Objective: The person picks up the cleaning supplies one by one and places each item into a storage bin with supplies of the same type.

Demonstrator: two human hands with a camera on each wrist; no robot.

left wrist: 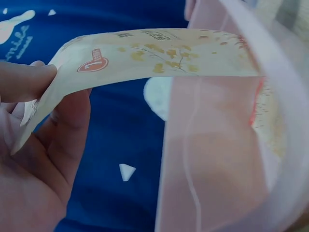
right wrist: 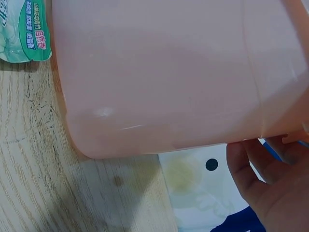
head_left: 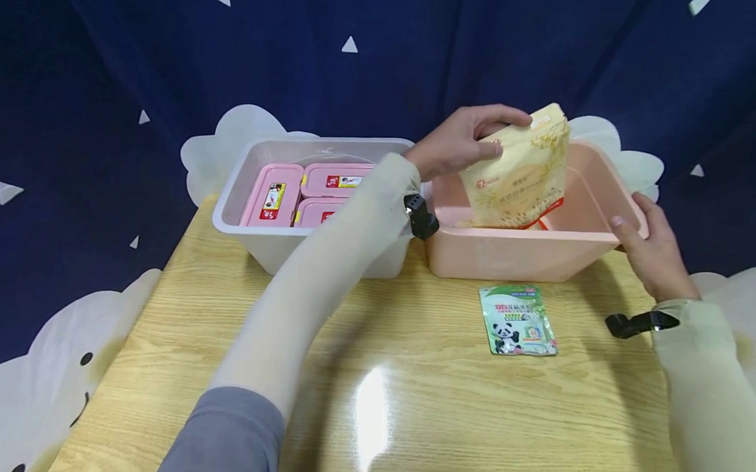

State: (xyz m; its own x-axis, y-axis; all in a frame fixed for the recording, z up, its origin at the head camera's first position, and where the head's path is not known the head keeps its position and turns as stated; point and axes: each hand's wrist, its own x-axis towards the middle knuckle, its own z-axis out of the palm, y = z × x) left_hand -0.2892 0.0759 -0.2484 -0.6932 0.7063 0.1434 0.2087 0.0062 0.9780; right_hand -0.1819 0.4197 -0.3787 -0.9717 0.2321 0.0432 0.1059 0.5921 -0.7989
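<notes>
My left hand (head_left: pixel 457 143) pinches a cream-coloured packet (head_left: pixel 519 177) by its upper left corner, thumb on one face and fingers on the other. The packet hangs tilted over the pink plastic bin (head_left: pixel 496 255), with its lower end inside the opening. In the left wrist view the packet (left wrist: pixel 159 53) bends near the thumb. Another cream surface with a red edge (left wrist: pixel 273 116) shows inside the bin. At the bin's right end, my right hand (head_left: pixel 655 249) grips the rim, thumb inside and fingers under the outside; the right wrist view shows these fingers (right wrist: pixel 239 162) against the bin wall.
Left of the pink bin stands a pale grey bin (head_left: pixel 318 147) holding several pink lidded boxes (head_left: pixel 273 196). A green-and-white packet with a panda picture (head_left: pixel 517 323) lies flat on the wooden table (head_left: pixel 472 413) before the pink bin. Behind hangs a dark blue curtain (head_left: pixel 396 70).
</notes>
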